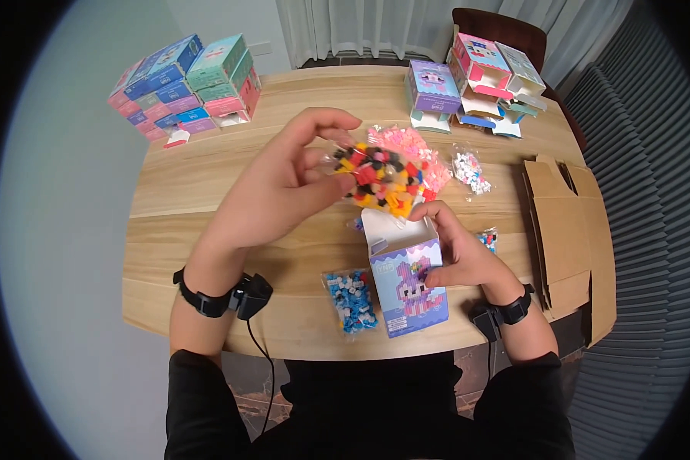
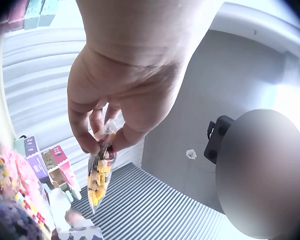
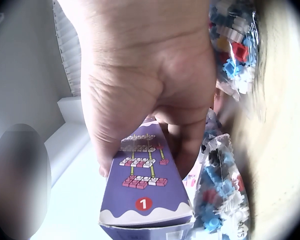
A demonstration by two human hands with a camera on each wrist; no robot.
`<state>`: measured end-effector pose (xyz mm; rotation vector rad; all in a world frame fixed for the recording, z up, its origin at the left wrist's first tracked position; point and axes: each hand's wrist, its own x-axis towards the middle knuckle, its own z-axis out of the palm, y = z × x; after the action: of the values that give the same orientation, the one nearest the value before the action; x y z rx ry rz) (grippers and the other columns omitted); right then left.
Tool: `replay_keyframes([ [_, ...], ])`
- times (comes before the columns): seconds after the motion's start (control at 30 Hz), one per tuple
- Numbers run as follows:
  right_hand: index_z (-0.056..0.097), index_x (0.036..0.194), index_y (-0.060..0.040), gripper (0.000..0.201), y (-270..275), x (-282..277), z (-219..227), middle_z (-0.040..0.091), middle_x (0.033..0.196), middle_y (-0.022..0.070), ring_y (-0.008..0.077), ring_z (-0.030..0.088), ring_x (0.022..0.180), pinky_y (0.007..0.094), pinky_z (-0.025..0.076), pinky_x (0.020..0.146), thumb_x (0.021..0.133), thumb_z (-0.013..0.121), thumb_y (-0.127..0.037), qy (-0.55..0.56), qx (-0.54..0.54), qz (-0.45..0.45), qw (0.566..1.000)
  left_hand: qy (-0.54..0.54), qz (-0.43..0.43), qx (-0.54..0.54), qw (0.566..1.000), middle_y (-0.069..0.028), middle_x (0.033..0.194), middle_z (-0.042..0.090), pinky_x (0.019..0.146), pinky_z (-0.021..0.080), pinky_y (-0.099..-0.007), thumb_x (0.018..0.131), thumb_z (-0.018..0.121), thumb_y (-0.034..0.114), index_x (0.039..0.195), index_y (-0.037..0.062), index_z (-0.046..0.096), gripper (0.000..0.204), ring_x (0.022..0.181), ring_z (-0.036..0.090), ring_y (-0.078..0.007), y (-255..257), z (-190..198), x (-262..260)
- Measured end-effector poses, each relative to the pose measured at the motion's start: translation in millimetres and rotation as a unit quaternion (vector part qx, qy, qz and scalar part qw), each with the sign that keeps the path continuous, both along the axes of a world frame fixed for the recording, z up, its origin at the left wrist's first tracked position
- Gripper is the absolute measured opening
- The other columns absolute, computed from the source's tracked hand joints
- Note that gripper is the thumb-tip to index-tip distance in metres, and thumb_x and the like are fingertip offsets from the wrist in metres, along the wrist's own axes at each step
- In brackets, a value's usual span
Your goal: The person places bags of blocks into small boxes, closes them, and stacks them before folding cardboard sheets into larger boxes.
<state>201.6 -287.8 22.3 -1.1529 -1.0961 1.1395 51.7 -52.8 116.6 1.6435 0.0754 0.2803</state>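
Observation:
My left hand [image 1: 272, 176] pinches a clear bag of red, yellow and black toy bricks [image 1: 383, 180] at one end, between thumb and fingers. In the left wrist view that bag [image 2: 99, 180] hangs down from the fingertips. Below it, my right hand [image 1: 468, 257] grips a purple and blue toy brick box [image 1: 406, 295] by its right side. The box's white top flap [image 1: 391, 226] is up and its top stands open. The right wrist view shows a printed side of the box [image 3: 145, 187] between thumb and fingers. A bag of blue and white bricks [image 1: 350, 301] lies left of the box.
Bags of pink bricks [image 1: 406, 142] and white bricks [image 1: 470, 169] lie beyond the hands; a small bag [image 1: 487, 239] lies near the right wrist. Stacked boxes [image 1: 169, 77] stand at the far left, opened boxes [image 1: 483, 65] at the far right. Flattened cardboard [image 1: 563, 238] leans over the right edge.

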Motion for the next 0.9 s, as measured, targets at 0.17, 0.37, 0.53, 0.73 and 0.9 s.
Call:
replay_keyframes([
  [0.17,0.028,0.135,-0.0113,0.080,1.8,-0.9,-0.9,0.050,0.128,0.0071,0.0084,0.053,0.108,0.0231,0.047,0.082,0.073,0.072,0.014,0.015,0.014,-0.020,1.000,0.011,-0.039,0.036,0.999,-0.0013,0.113,0.051,0.063,0.040,-0.0165,0.083,0.063,-0.008,0.127,0.0060,0.044,0.050,0.071,0.047,0.0008,-4.5,-4.1,3.1],
  [0.37,0.026,0.137,-0.0115,0.081,-0.5,-0.4,-6.2,0.049,0.129,0.0088,0.0085,0.055,0.108,0.0221,0.048,0.078,0.075,0.072,0.012,-0.023,-0.021,-0.026,0.999,0.087,-0.065,0.084,0.991,-0.0024,0.115,0.054,0.064,0.040,-0.0181,0.079,0.063,-0.012,0.120,0.0063,0.046,0.048,0.082,0.051,-0.0009,-4.8,-6.0,-0.8],
  [0.53,0.022,0.142,-0.0128,0.085,1.6,-5.9,-3.1,0.049,0.130,0.0113,0.0118,0.056,0.109,0.0236,0.049,0.079,0.076,0.071,0.012,0.013,0.013,-0.034,0.999,0.122,-0.070,0.143,0.980,-0.0014,0.112,0.057,0.064,0.040,-0.0186,0.079,0.065,-0.010,0.118,0.0057,0.050,0.045,0.082,0.051,-0.0014,-8.5,5.8,-4.4],
  [0.73,0.021,0.143,-0.0131,0.084,3.5,-5.5,-1.1,0.049,0.133,0.0141,0.0144,0.056,0.113,0.0277,0.050,0.087,0.078,0.069,0.012,0.016,0.028,-0.021,0.999,0.057,-0.037,0.109,0.992,0.0033,0.088,0.055,0.057,0.035,-0.0201,0.079,0.069,0.000,0.116,0.0044,0.054,0.040,0.069,0.044,-0.0020,-3.4,-3.1,-6.1],
  [0.9,0.023,0.142,-0.0118,0.083,2.1,-6.6,-2.1,0.050,0.133,0.0141,0.0141,0.057,0.112,0.0284,0.049,0.090,0.077,0.071,0.009,0.031,0.005,-0.022,0.999,0.091,-0.045,0.148,0.984,0.0013,0.099,0.056,0.059,0.037,-0.0190,0.078,0.068,-0.005,0.118,0.0040,0.055,0.043,0.074,0.047,-0.0008,-4.0,0.9,-6.8],
])
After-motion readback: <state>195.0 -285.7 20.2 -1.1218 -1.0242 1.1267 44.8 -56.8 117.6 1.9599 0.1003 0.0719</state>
